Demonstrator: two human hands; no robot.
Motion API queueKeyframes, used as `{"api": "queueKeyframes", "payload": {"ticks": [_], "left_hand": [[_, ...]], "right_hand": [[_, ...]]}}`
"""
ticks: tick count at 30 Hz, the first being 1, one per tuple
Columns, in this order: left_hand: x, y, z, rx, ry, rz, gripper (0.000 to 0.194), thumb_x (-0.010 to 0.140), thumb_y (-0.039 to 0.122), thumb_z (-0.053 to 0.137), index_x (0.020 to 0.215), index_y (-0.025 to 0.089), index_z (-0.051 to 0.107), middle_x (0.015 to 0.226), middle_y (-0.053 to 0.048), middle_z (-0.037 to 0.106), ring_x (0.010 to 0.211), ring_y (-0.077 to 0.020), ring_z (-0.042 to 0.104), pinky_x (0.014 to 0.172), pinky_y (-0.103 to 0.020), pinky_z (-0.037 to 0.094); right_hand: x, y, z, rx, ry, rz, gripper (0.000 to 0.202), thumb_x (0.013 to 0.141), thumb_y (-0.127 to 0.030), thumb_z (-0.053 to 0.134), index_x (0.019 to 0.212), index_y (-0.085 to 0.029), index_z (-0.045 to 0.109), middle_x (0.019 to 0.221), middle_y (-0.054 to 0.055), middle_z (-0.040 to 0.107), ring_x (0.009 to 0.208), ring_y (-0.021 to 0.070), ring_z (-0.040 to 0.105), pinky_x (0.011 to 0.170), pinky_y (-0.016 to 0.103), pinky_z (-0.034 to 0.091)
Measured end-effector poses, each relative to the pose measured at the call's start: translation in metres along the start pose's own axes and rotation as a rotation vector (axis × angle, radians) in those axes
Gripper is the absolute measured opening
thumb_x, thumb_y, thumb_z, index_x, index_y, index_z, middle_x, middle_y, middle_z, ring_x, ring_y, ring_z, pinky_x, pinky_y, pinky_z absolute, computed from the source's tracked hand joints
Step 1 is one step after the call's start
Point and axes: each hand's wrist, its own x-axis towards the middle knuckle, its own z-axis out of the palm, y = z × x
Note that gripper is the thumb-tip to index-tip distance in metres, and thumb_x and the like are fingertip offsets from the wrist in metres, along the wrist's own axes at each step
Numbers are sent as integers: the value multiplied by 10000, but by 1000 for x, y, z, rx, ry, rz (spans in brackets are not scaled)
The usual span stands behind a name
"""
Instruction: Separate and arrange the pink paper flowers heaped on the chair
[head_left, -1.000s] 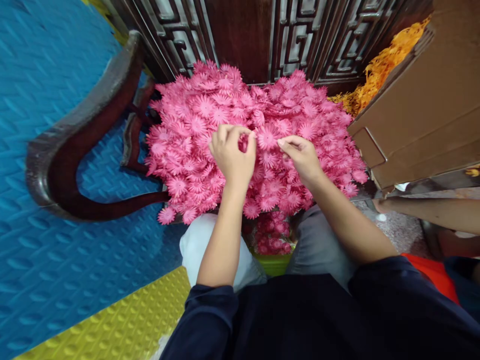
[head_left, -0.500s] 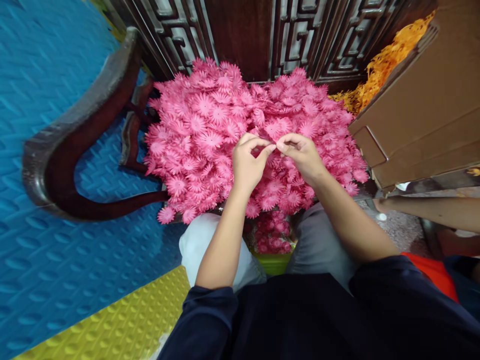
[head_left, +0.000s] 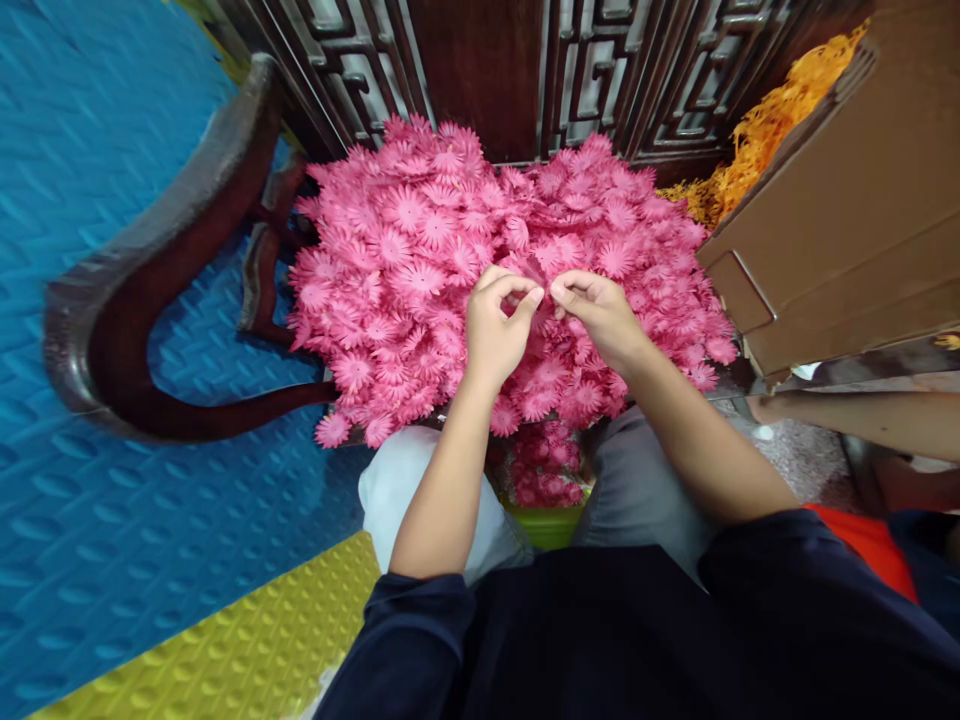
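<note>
A wide heap of pink artificial flowers (head_left: 420,280) lies in front of me, their thin petals spread like daisies. My left hand (head_left: 499,320) is over the middle of the heap, thumb and forefinger pinched. At its fingertips shows a darker pink flower (head_left: 535,268), seen nearly edge-on and partly hidden by the fingers. Close beside it, my right hand (head_left: 596,312) is also pinched, a small gap from the left fingertips. What the right fingers hold, if anything, is too small to make out.
Dark curved wooden armrest (head_left: 112,330) on the left; carved wooden panel (head_left: 480,80) behind the heap. To the right stand a cardboard box (head_left: 847,220) and orange artificial flowers (head_left: 780,110). Below, a green container (head_left: 547,525) between my knees holds more pink flowers. Another person's arm (head_left: 862,420) shows at right.
My fingertips, which met half a second ago, have drawn slightly apart. The darker pink flower between them shows more now. The heap looks the same.
</note>
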Motion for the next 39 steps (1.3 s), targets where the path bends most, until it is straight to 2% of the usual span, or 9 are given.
{"api": "queueKeyframes", "payload": {"ticks": [6, 9, 14, 16, 24, 28, 30, 33, 39], "left_hand": [[-1, 1, 3, -12, 5, 18, 133, 820, 135, 597, 701, 191, 582, 759, -1, 602, 744, -125, 564, 721, -255, 443], [2, 2, 0, 30, 62, 5, 142, 826, 136, 583, 697, 190, 557, 743, 3, 571, 719, -119, 543, 696, -249, 435], [14, -11, -14, 189, 430, -126, 137, 806, 144, 603, 689, 190, 548, 759, 5, 520, 718, -123, 502, 720, -265, 422], [18, -17, -19, 239, 506, -163, 112, 813, 154, 594, 713, 191, 560, 776, 2, 518, 733, -127, 502, 745, -273, 423], [17, -14, -16, 222, 438, -143, 132, 753, 98, 616, 689, 187, 542, 777, 5, 515, 753, -129, 513, 742, -270, 418], [14, -7, -12, 159, 369, -87, 183, 723, 51, 610, 663, 188, 504, 748, 17, 504, 706, -111, 490, 693, -250, 416], [12, -4, -10, 122, 325, -65, 196, 713, 38, 610, 664, 188, 494, 737, 23, 498, 677, -101, 476, 674, -244, 419], [9, 0, -7, 61, 276, -41, 194, 702, 29, 605, 669, 188, 498, 723, 27, 501, 669, -97, 482, 670, -242, 430], [5, 3, -3, 34, 211, -28, 145, 707, 65, 613, 701, 191, 540, 769, 14, 556, 755, -114, 555, 706, -249, 462]], "right_hand": [[3, 11, -6, 33, 56, -16, 419, 637, -561, 745, 719, -184, 581, 581, -50, 500, 542, 59, 442, 578, 214, 371], [6, 16, -10, 67, 125, -7, 437, 623, -570, 751, 729, -188, 566, 587, -53, 466, 530, 55, 427, 553, 214, 357], [10, 20, -19, 71, 241, -33, 388, 676, -539, 728, 715, -201, 541, 601, -48, 422, 524, 55, 407, 518, 212, 336], [11, 21, -19, 52, 244, -22, 350, 699, -515, 718, 734, -206, 558, 611, -45, 430, 523, 53, 401, 513, 211, 331], [5, 15, -5, 81, 208, 93, 238, 721, -398, 717, 743, -196, 593, 583, -51, 441, 504, 49, 394, 497, 212, 302], [5, 13, -3, 63, 290, 125, 202, 760, -346, 672, 712, -198, 543, 636, -43, 475, 551, 53, 445, 515, 203, 334], [5, 12, -3, 70, 334, 71, 208, 744, -329, 677, 700, -198, 521, 703, -32, 509, 632, 62, 490, 565, 197, 381], [5, 11, -2, 68, 313, -50, 227, 725, -337, 683, 705, -202, 501, 744, -26, 507, 705, 76, 494, 657, 214, 424], [0, 7, 4, -66, 238, -160, 136, 768, -287, 604, 742, -201, 502, 694, -29, 472, 632, 80, 431, 636, 231, 398]]}}
